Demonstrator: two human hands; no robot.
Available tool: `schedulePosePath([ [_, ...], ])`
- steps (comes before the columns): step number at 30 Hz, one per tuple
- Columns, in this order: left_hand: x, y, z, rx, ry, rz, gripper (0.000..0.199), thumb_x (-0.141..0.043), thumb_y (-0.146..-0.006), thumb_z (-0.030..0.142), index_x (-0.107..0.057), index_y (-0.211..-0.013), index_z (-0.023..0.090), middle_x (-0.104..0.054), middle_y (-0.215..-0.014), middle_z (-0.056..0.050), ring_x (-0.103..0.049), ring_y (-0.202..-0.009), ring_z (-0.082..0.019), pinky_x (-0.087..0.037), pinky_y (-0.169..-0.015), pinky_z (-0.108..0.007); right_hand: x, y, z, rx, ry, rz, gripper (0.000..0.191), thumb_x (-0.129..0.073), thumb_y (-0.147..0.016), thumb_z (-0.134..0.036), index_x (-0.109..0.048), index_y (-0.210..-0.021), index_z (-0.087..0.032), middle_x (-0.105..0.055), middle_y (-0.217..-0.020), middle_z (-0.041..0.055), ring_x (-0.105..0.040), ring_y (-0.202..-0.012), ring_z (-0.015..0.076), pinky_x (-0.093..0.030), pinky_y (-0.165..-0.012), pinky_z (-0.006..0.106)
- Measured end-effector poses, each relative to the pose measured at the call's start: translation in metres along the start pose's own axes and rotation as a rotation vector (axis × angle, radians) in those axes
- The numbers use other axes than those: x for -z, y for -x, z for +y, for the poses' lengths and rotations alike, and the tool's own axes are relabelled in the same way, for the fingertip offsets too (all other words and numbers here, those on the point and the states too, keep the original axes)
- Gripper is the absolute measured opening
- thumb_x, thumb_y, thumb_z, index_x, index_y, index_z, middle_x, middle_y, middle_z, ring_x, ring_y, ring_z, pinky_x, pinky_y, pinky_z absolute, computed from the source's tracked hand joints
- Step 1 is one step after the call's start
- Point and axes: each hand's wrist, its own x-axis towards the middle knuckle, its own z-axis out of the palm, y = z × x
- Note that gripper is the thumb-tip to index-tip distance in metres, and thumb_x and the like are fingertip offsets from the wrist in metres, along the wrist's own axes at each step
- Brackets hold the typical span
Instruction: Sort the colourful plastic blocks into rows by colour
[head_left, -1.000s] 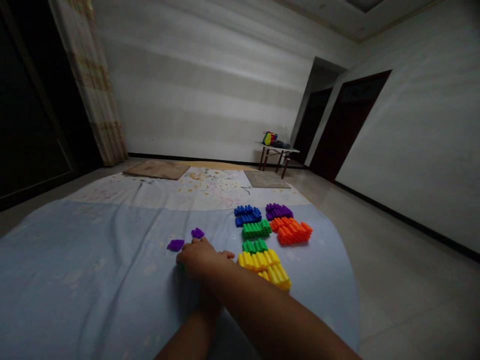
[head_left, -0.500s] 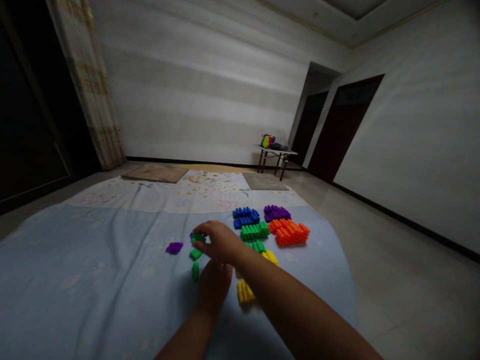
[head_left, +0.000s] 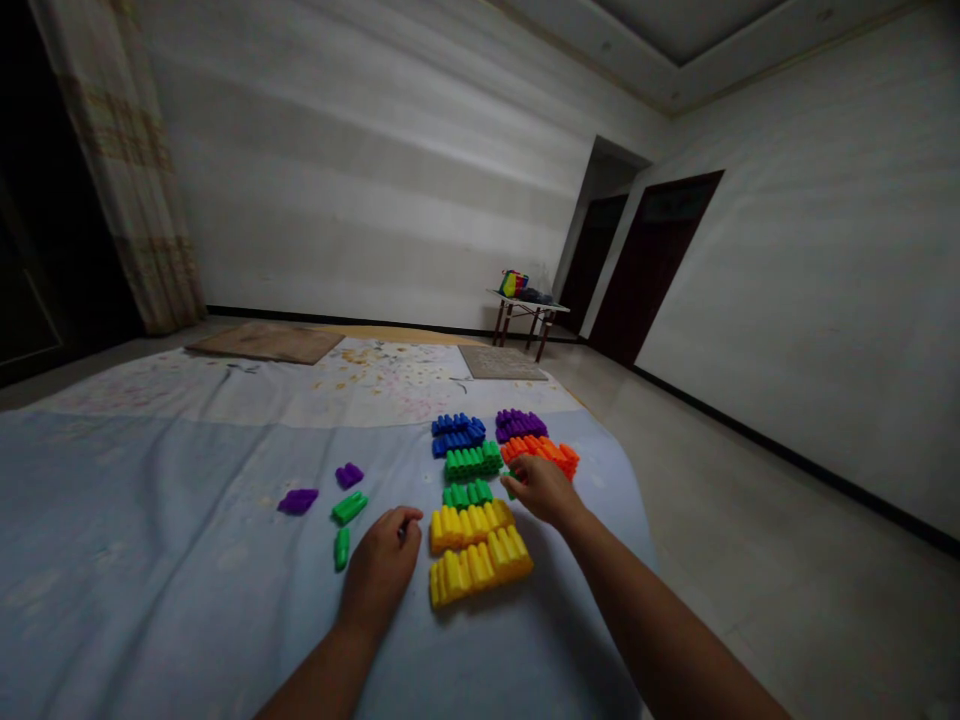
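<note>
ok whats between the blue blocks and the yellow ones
Two green groups, in the head view: a larger green stack next to the blue blocks, then a smaller green row beside the yellow blocks.

Room: dim, greyish light
Far wall (head_left: 337,180): broad pale and dark bands
Curtain (head_left: 142,200): muted, near-black beside it at the left edge
Sheet (head_left: 187,560): soft, diffuse shadow beside the right forearm (head_left: 652,600)
Floor (head_left: 712,480): faint, dull sheen
Doors (head_left: 652,275): leaning, stretched by wide-angle distortion
Blocks (head_left: 480,565): vivid, edges slightly soft
</note>
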Motion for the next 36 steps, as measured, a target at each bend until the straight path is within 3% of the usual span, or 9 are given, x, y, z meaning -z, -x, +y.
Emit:
schedulePosePath([
  [4, 0.001, -0.001, 0.002, 0.007, -0.013, 0.015, 0.027, -0.04, -0.076, 0.03, -0.061, -0.088, 0.019, -0.066, -0.086, -0.004, -0.06, -0.079, -0.017, -0.045, -0.07, -0.028, -0.014, 0.004, 0.013, -0.058, 0.085, -0.058, 0.025, -0.055, -0.077, -0.037, -0.065, -0.088, -0.018, -0.067, -0.086, 0.0067, -0.06, -0.079, 0.0177, -0.037, -0.064, 0.024],
  [11, 0.003, 0.0, 0.001, 0.0, -0.004, 0.038, 0.028, -0.041, -0.074, 0.032, -0.062, -0.086, 0.019, -0.066, -0.085, -0.004, -0.061, -0.077, -0.018, -0.046, -0.07, -0.029, -0.028, 0.007, 0.029, -0.036, 0.034, -0.069, 0.021, -0.054, -0.077, -0.033, -0.065, -0.082, -0.017, -0.067, -0.084, 0.0073, -0.059, -0.079, 0.0182, -0.037, -0.063, 0.024],
  [22, 0.002, -0.001, -0.001, 0.044, 0.04, 0.027, 0.028, -0.042, -0.075, 0.034, -0.062, -0.088, 0.019, -0.067, -0.088, -0.004, -0.061, -0.079, -0.018, -0.046, -0.073, -0.031, -0.061, 0.027, 0.046, -0.01, -0.263, 0.146, 0.036, -0.058, -0.07, -0.03, -0.061, -0.102, -0.016, -0.061, -0.089, 0.0067, -0.055, -0.082, 0.0186, -0.043, -0.073, 0.027],
  [36, 0.005, 0.004, 0.002, 0.092, 0.081, -0.009, 0.027, -0.042, -0.076, 0.035, -0.06, -0.089, 0.02, -0.066, -0.088, -0.004, -0.06, -0.081, -0.019, -0.046, -0.073, -0.032, -0.057, 0.04, 0.039, 0.018, -0.318, 0.218, 0.033, -0.056, -0.074, -0.028, -0.058, -0.104, -0.016, -0.059, -0.094, 0.0085, -0.053, -0.09, 0.0208, -0.044, -0.082, 0.03],
])
